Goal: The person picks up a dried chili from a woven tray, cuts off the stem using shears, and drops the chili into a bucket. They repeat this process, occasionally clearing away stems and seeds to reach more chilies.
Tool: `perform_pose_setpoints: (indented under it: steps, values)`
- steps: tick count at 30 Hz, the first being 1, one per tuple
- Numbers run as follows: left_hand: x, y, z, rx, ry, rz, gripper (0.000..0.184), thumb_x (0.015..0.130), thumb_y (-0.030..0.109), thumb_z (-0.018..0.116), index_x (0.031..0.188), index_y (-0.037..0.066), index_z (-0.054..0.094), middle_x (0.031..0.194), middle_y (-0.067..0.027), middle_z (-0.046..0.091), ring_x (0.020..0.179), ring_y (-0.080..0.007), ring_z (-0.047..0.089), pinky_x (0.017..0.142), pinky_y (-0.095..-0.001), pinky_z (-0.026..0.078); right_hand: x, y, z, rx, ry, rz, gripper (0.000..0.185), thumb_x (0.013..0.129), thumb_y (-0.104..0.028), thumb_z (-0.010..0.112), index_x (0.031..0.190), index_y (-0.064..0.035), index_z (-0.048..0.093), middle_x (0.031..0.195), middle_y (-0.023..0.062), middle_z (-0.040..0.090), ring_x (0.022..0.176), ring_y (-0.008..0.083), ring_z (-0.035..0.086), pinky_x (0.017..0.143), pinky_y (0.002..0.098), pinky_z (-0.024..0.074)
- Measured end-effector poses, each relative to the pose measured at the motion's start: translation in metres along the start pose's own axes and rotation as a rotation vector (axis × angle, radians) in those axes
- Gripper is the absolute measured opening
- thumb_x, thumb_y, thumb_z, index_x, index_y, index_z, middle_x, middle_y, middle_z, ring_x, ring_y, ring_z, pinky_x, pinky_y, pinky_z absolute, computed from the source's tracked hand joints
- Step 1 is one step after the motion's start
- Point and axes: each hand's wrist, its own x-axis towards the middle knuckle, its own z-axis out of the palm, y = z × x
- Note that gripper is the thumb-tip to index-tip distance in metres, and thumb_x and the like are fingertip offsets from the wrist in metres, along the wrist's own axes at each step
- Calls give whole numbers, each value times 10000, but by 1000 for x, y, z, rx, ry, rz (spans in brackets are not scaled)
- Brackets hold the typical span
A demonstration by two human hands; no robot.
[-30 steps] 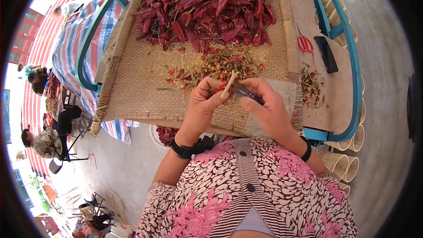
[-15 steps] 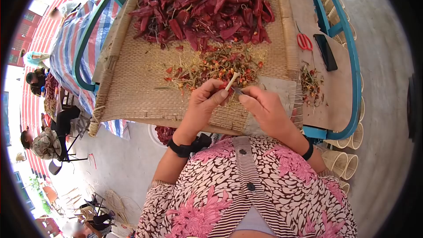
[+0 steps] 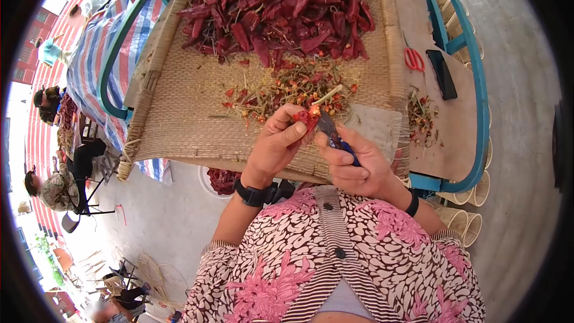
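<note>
My left hand (image 3: 276, 143) pinches a dried red pepper (image 3: 306, 118) above the near part of a woven mat (image 3: 185, 113). The pepper's pale stem (image 3: 329, 94) points up and to the right. Blue-handled cutters (image 3: 327, 127) are gripped in my right hand (image 3: 362, 167), their dark jaws at the stem end of the pepper. Whether the jaws are closed on it I cannot tell. Behind my hands lies a scatter of stem ends and seeds (image 3: 287, 90). A large heap of dried red peppers (image 3: 281, 12) covers the far part of the mat.
Red-handled scissors (image 3: 414, 58) and a black phone (image 3: 441, 75) lie right of the mat, near a small pile of stem ends (image 3: 421, 110). A teal metal frame (image 3: 481, 119) borders the table. Below stands a basin of peppers (image 3: 222, 180). Other people sit at the left.
My right hand has turned, bringing the cutters into plain view beside the pepper. The pepper shows more clearly in my left hand, its stem now leaning further right.
</note>
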Motion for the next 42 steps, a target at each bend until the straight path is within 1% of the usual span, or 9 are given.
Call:
perform_pose_setpoints:
  steps: [9, 11, 14, 21, 25, 28, 32, 38, 42]
  values:
    - [-12, 31, -6, 470, -38, -159, 91, 938, 108, 613, 1014, 61, 595, 919, 29, 594, 795, -51, 503, 717, -214, 420, -4, 9, 8, -307, 318, -84, 303, 1018, -342, 443, 1061, -55, 529, 654, -47, 441, 372, 48, 335, 341, 203, 274]
    - [-15, 37, -3, 533, -45, -197, 89, 944, 111, 604, 1011, 52, 600, 913, 34, 588, 803, -47, 502, 721, -214, 421, -4, 8, 2, -976, 392, -378, 311, 1017, -352, 443, 1064, -57, 531, 658, -47, 435, 387, 46, 337, 350, 203, 277]
    - [-45, 37, 26, 593, -326, -503, 87, 941, 106, 602, 995, 37, 598, 891, 24, 588, 766, -56, 485, 701, -231, 415, -10, -13, -1, -625, 456, -475, 328, 1020, -361, 430, 1117, -61, 524, 665, -41, 437, 394, 45, 343, 354, 204, 282]
    - [-25, 67, 6, 995, 175, -195, 115, 997, 114, 491, 1075, 30, 492, 862, -7, 568, 738, -58, 490, 653, -221, 418, 7, -32, -12, 215, 232, -125, 373, 1022, -414, 397, 1135, -78, 512, 717, -14, 436, 415, 43, 340, 356, 202, 287]
    - [7, 101, -22, 1524, 269, 50, 249, 897, 170, 624, 1048, 7, 510, 893, -77, 612, 746, -152, 565, 672, -293, 455, 5, -32, -27, 229, 343, -64, 422, 1027, -428, 369, 1212, -67, 484, 717, -11, 426, 414, 37, 343, 347, 201, 277]
    - [47, 123, -35, 1743, 468, 69, 333, 803, 235, 702, 963, -17, 554, 846, -157, 626, 750, -264, 610, 695, -357, 475, 5, -35, -23, 302, 298, -17, 316, 1032, -377, 390, 878, -107, 443, 712, -6, 439, 408, 34, 331, 344, 188, 271]
    - [114, 127, -83, 1920, 676, 155, 318, 786, 275, 702, 898, -15, 635, 957, -237, 654, 898, -398, 637, 769, -458, 498, 4, -33, -23, 147, 333, -105, 254, 1023, -322, 433, 931, -90, 478, 689, -27, 449, 401, 34, 326, 341, 190, 266]
    - [158, 112, -94, 1915, 873, 2, 391, 789, 349, 703, 925, -13, 648, 987, -222, 661, 952, -408, 629, 807, -487, 503, -2, -26, -19, -3, 364, -128, 239, 1006, -253, 469, 1128, -54, 523, 681, -35, 450, 408, 31, 330, 352, 191, 269]
    - [158, 103, -84, 1934, 997, 166, 369, 781, 330, 686, 922, -8, 636, 1038, -214, 656, 928, -419, 622, 794, -488, 506, -4, -24, -11, -137, 386, -163, 250, 1005, -263, 473, 1142, -60, 521, 693, -35, 447, 423, 33, 336, 365, 198, 274]
